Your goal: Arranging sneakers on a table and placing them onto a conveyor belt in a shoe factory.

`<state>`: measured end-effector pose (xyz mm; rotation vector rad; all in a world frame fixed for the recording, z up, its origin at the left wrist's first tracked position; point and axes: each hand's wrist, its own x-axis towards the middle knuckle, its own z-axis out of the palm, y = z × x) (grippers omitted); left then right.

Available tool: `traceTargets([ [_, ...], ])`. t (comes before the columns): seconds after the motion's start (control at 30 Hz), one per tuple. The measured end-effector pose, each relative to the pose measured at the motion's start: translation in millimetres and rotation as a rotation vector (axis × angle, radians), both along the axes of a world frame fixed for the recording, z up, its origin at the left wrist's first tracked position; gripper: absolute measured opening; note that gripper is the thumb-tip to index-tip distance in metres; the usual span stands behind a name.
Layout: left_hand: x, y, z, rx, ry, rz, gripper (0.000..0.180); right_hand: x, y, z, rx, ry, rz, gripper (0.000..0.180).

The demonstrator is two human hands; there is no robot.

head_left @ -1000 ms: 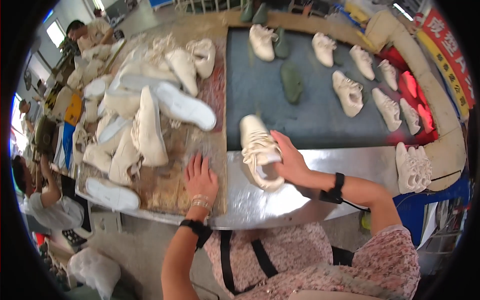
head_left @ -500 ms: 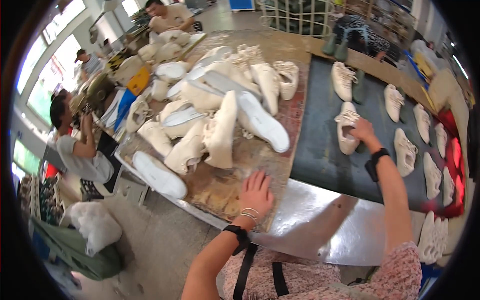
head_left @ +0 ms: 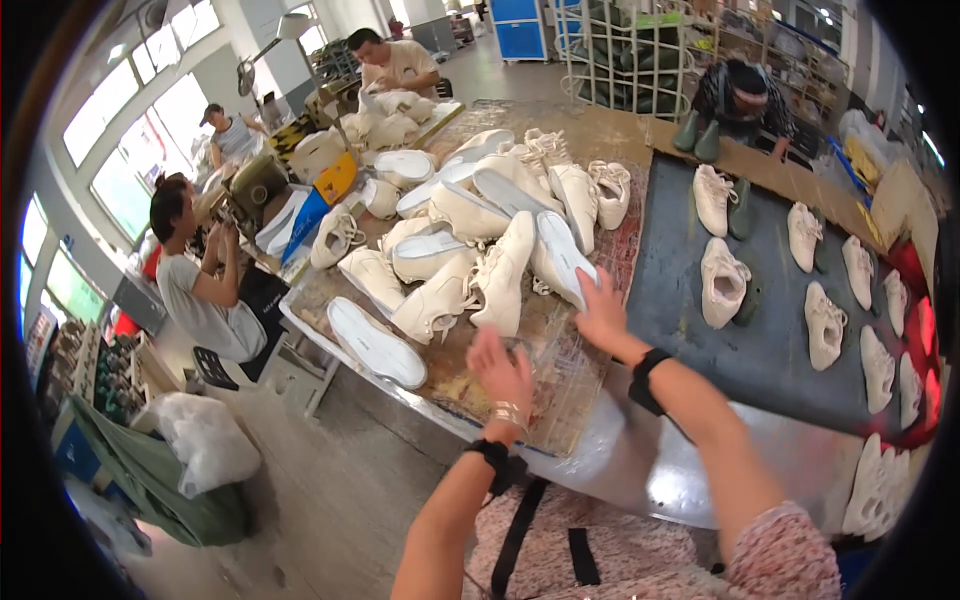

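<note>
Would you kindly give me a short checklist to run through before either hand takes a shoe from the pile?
1. Right hand free: ok, open and holding nothing, fingers at the sole of a cream shoe.
2. Left hand free: ok, open above the worn mat, nothing in it.
3. Shoes within reach: ok, the pile of shoes lies just beyond both hands.
4. Pile steady: cannot tell, several shoes lean on each other.
5. Dark belt has room: ok, bare patches show between the shoes on it.
6. Other people's hands clear: ok, none near the pile's near edge.
</note>
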<state>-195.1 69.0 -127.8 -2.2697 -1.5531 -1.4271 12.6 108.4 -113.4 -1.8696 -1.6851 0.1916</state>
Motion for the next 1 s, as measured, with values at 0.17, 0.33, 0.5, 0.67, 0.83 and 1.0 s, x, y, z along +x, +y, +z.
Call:
traceTargets([
  [0.17,-63,78,3,-0.199,0.222,0.046,0.081,46,-66,68,-0.221,0.759,0.048,0.047],
  [0.33,-23,88,48,-0.519,0.381,0.206,0.066,110,-154,118,-0.410,0.976,-0.072,0.043],
  [0.5,-2,67,43,-0.554,0.530,-0.032,0.055,135,-196,130,-0.536,0.937,-0.199,0.045],
  [0.67,-9,30,48,-0.512,0.490,-0.289,0.042,134,-185,96,-0.576,0.933,-0.168,0.046],
  [0.83,-49,22,74,-0.399,0.507,-0.301,0.039,94,-98,74,-0.587,1.033,-0.003,0.050],
  [1.0,-71,28,93,-0.372,0.492,-0.229,0.035,40,28,39,-0.415,1.364,0.166,0.043],
])
